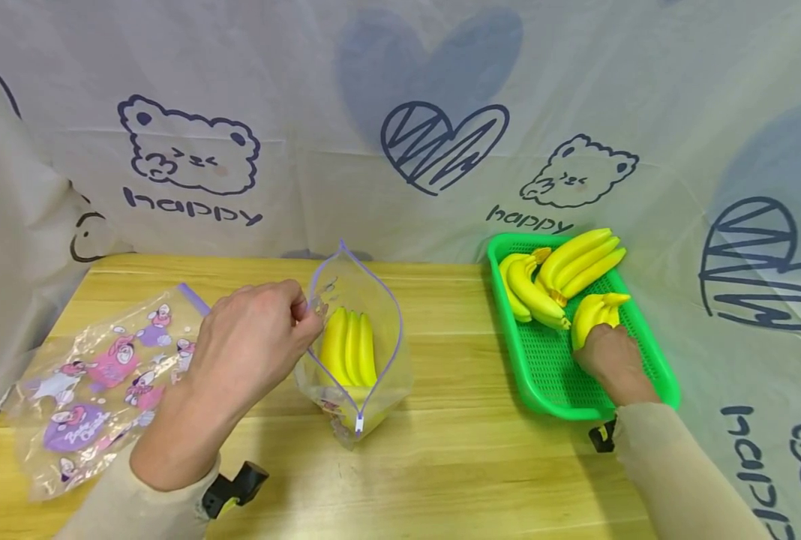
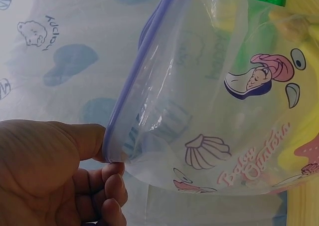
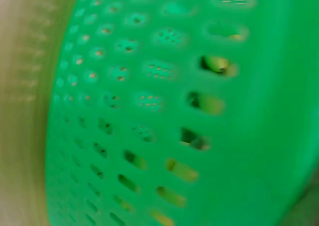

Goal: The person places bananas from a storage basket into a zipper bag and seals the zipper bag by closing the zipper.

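My left hand [image 1: 248, 341] pinches the purple zip edge of a clear plastic zip bag [image 2: 164, 136] between thumb and forefinger. The bag stands with its mouth wide, and a bunch of yellow bananas [image 1: 349, 349] is inside it. On the right, my right hand [image 1: 613, 364] reaches into a green plastic basket [image 1: 527, 375] and grips a small bunch of bananas [image 1: 592, 311]; its fingertips are mostly hidden. The right wrist view shows only the basket's blurred, slotted wall.
Two more banana bunches [image 1: 586, 262] lie at the far end of the basket. A flat, printed zip bag [image 1: 90, 405] lies on the wooden table [image 1: 454, 465] at the left, partly behind my left arm. Printed cloth [image 1: 319, 112] hangs behind the table.
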A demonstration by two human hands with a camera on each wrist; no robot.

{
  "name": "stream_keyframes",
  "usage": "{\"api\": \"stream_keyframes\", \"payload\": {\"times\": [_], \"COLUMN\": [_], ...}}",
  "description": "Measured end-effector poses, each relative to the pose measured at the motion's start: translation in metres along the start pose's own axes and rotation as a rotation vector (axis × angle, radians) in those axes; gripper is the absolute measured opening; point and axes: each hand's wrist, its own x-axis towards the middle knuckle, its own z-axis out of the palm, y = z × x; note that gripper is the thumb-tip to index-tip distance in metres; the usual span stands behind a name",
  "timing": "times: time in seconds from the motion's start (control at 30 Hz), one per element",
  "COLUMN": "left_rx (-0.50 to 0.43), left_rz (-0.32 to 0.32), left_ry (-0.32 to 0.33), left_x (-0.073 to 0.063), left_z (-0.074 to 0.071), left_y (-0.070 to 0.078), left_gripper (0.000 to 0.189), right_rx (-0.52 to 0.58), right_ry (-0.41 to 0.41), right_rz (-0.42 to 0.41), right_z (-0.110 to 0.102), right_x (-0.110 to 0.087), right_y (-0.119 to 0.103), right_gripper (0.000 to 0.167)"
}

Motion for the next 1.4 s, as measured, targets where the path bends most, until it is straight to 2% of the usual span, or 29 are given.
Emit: {"api": "stream_keyframes", "payload": {"times": [0.13, 0.33, 0.43, 0.5, 0.63, 0.77, 0.83, 0.93, 1.0, 1.07, 1.17, 1.4], "left_rx": [0.001, 0.006, 0.006, 0.004, 0.005, 0.008, 0.003, 0.002, 0.002, 0.005, 0.005, 0.001], "left_rz": [0.003, -0.001, -0.005, -0.009, -0.015, -0.018, -0.022, -0.028, -0.030, -0.029, -0.030, -0.035], "left_ry": [0.002, -0.001, -0.007, -0.013, -0.017, -0.017, -0.023, -0.031, -0.034, -0.033, -0.031, -0.040], "left_x": [0.000, 0.000, 0.000, 0.000, 0.000, 0.000, 0.000, 0.000, -0.001, -0.001, -0.001, 0.000], "left_z": [0.000, -0.001, -0.001, -0.001, -0.001, 0.000, -0.001, -0.001, -0.001, -0.001, 0.000, 0.001], "left_y": [0.000, 0.001, 0.001, 0.001, 0.001, 0.002, 0.002, 0.002, 0.002, 0.002, 0.003, 0.004], "left_gripper": [0.017, 0.018, 0.022, 0.024, 0.027, 0.026, 0.025, 0.026, 0.027, 0.027, 0.025, 0.021], "right_rx": [0.045, 0.132, 0.177, 0.182, 0.137, 0.114, 0.095, 0.052, 0.005, -0.027, -0.038, 0.000], "right_ry": [-0.041, -0.188, -0.255, -0.269, -0.235, -0.160, -0.100, -0.025, -0.005, -0.009, -0.013, -0.014], "right_rz": [-0.021, -0.089, -0.072, -0.061, -0.032, -0.010, -0.005, 0.018, 0.034, 0.065, 0.111, 0.206], "right_z": [-0.008, -0.027, -0.035, -0.038, -0.037, -0.028, -0.022, -0.013, -0.006, 0.000, 0.008, 0.015], "right_x": [-0.007, -0.015, -0.017, -0.017, -0.017, -0.016, -0.016, -0.017, -0.018, -0.020, -0.022, -0.018], "right_y": [-0.002, -0.004, 0.001, 0.006, 0.013, 0.011, 0.007, 0.000, -0.004, -0.009, -0.015, -0.024], "right_gripper": [0.030, 0.028, 0.026, 0.025, 0.024, 0.034, 0.047, 0.082, 0.105, 0.118, 0.120, 0.114]}}
